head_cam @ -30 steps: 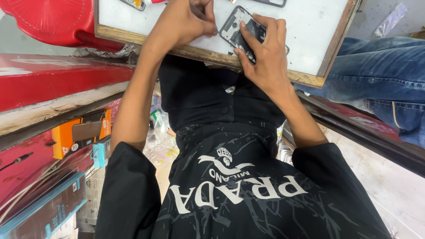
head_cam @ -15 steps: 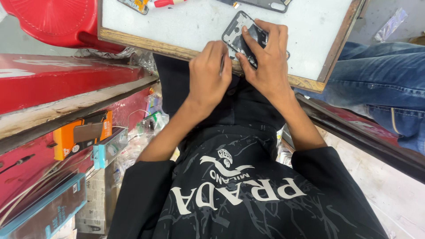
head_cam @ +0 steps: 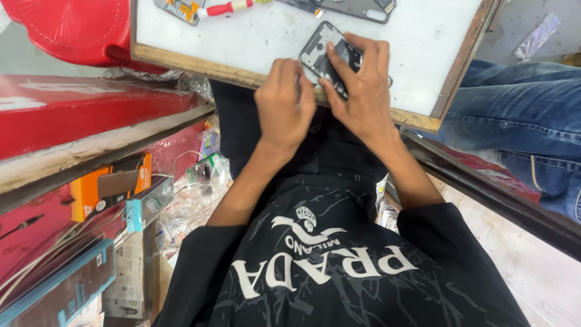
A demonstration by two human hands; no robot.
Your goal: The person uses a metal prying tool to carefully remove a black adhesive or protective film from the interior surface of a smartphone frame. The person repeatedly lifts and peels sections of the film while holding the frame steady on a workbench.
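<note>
Since the picture a second before, our left hand (head_cam: 284, 103) had come down from the far part of the worktop (head_cam: 242, 42) to its near edge, and it now lay just beside our right hand (head_cam: 357, 91). Half a second back it was already close there; by this moment it had settled a little lower, with its curled fingers resting on the wooden rim next to the opened phone (head_cam: 330, 51).

That phone, a dark shell with its back off and its insides showing, lay flat on the pale worktop near the front edge, partly under our right hand. Our right hand was spread over its lower end, fingers pressing down on it, which we judged kept the shell from sliding while the other hand worked at its edge. Our left hand was loosely closed; whether it pinched a small part or tool we could not tell, since the fingers hid it.

Farther back on the worktop lay a red-handled screwdriver (head_cam: 233, 7), a small circuit board (head_cam: 177, 9) beside it, and a grey phone frame (head_cam: 357, 7), all well apart from our hands yet within reach. A red plastic stool (head_cam: 66, 27) stood at the left, and a person's leg in blue jeans (head_cam: 526, 115) showed at the right.
</note>
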